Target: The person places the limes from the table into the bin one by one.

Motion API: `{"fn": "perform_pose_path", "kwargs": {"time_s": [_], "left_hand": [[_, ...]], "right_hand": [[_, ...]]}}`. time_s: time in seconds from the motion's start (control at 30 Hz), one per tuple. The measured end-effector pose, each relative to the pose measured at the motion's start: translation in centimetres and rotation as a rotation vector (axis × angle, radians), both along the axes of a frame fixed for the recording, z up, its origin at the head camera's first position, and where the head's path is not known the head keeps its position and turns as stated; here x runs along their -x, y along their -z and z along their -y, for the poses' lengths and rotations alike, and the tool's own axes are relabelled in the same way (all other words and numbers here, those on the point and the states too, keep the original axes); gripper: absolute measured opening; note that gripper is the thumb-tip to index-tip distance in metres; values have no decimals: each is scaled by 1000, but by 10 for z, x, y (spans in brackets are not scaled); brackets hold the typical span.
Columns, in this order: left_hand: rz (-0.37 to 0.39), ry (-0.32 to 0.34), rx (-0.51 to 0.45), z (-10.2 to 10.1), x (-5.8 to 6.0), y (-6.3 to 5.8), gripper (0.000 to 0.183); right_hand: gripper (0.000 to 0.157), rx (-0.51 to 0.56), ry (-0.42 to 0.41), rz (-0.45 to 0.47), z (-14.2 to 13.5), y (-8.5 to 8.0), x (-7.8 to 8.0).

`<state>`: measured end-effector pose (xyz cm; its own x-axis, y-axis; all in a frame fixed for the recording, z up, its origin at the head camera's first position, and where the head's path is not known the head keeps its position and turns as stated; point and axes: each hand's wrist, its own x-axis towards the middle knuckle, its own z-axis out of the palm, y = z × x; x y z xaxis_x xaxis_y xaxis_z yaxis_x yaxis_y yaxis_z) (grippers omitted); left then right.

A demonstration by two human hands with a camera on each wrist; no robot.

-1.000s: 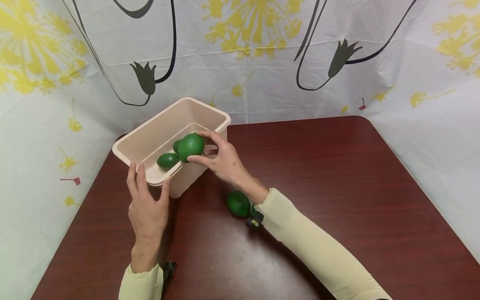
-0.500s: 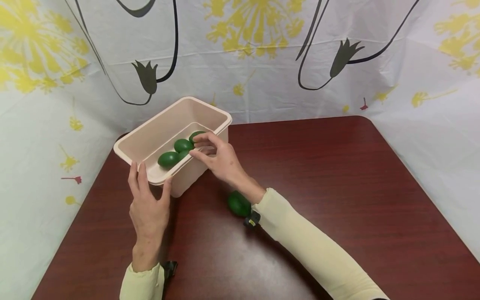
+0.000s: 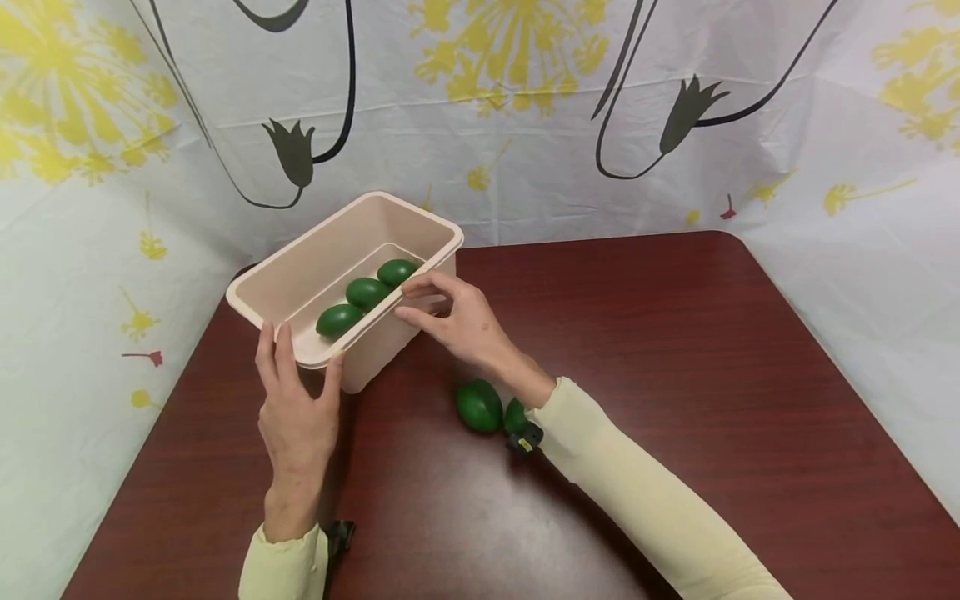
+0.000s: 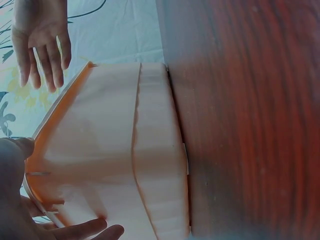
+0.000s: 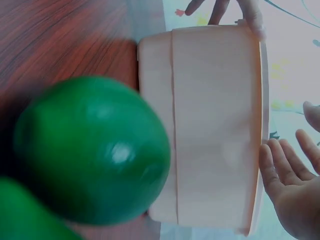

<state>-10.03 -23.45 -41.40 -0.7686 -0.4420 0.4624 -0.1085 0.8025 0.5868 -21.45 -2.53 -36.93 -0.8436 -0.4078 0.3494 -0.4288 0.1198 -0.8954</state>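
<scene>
A beige plastic bin (image 3: 378,352) stands at the back left of the table, holding three glossy green oval fruits, the near one (image 3: 339,321) closest to the left hand. My left hand (image 3: 296,421) grips the bin's near left corner, two fingertips over the rim and the thumb along the side. At the near long rim my right hand (image 3: 471,325) holds nothing, its fingers extended and the thumb apart. Under the right wrist lie a green fruit (image 3: 479,406) and another (image 3: 514,416) partly covered by the sleeve. The right wrist view shows one fruit (image 5: 95,150) large, before the bin wall.
The dark red wood table (image 3: 675,358) reaches toward the right. A white cloth (image 3: 525,200) with yellow and grey flower prints hangs close behind the bin and along the sides. A small black camera (image 3: 525,436) sits under the right wrist.
The right hand lowered a green fruit into the bin and released it; it has drawn back slightly to the right. A second fruit on the table now shows beside the wrist.
</scene>
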Motion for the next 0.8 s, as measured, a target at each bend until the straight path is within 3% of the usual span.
{"fn": "perform_pose_path", "kwargs": {"time_s": [0.53,0.8], "left_hand": [[7,-3,-11,0,-1,1,78],[3,0,-10,-1,-1,0,78]], "right_hand": [[31,-123,-4,2,-31,14,-1],[30,-207,-36,51,-43,21,-3]]}}
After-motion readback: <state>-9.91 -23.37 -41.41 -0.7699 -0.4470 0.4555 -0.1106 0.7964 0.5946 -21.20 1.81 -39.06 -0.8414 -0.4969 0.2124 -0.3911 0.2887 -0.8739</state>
